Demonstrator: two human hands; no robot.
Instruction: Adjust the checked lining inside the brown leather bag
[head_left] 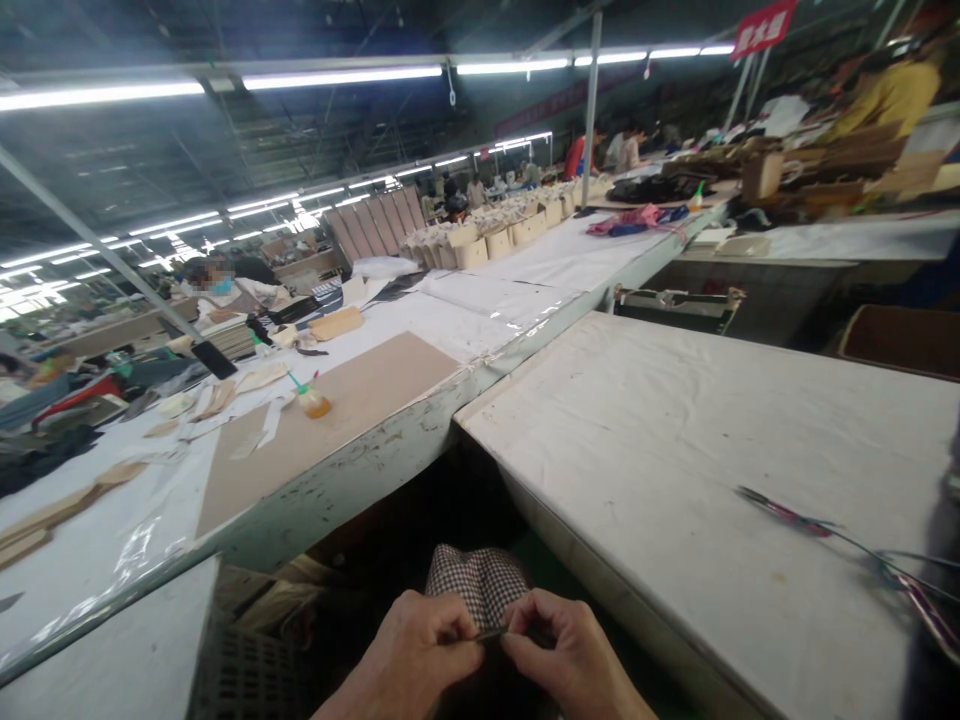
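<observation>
Low in the head view, my left hand (431, 640) and my right hand (559, 640) are close together, with a small gap between the fingertips. Both are closed in a pinch on a thin dark strip (491, 633) that spans this gap. Whether it is a separate band or the edge of a larger dark piece, I cannot tell. Behind it is brown-and-white checked cloth (480, 583), possibly clothing on my lap. Shadow hides much of the area under my hands.
On the right stands a white-covered table (675, 430) with a wired tool (787, 512). Across the front runs a long bench (360, 410) with a glue bottle (311, 400) and strips of material. A plastic crate (251, 665) is at lower left. A masked co-worker (232, 290) sits beyond.
</observation>
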